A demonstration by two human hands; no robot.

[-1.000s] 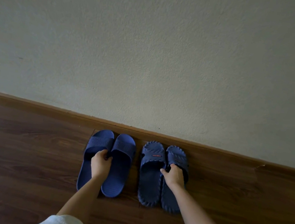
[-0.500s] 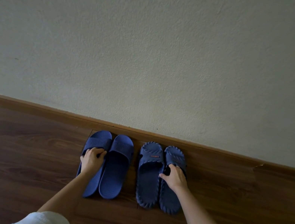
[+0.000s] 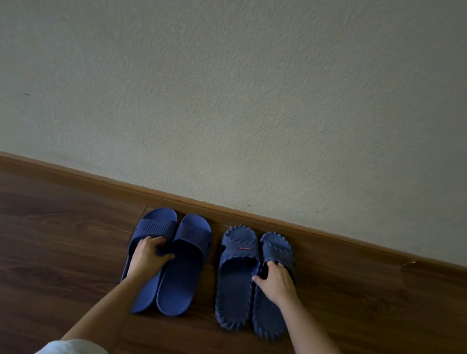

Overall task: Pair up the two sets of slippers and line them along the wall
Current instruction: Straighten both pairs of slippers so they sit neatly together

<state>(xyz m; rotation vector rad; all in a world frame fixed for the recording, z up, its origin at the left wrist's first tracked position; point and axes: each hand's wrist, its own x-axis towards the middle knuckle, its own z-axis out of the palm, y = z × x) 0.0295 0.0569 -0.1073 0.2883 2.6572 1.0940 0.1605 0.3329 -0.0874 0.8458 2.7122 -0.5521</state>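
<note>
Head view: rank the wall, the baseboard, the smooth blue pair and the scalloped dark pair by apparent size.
1. wall
2. baseboard
3. smooth blue pair and scalloped dark pair: these look about alike, so no ranking between them.

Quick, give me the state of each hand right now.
Left hand: fingers curled on the leftmost smooth blue slipper, gripping it.
Right hand: laid on the rightmost scalloped slipper; whether its grip is closed cannot be told.
</note>
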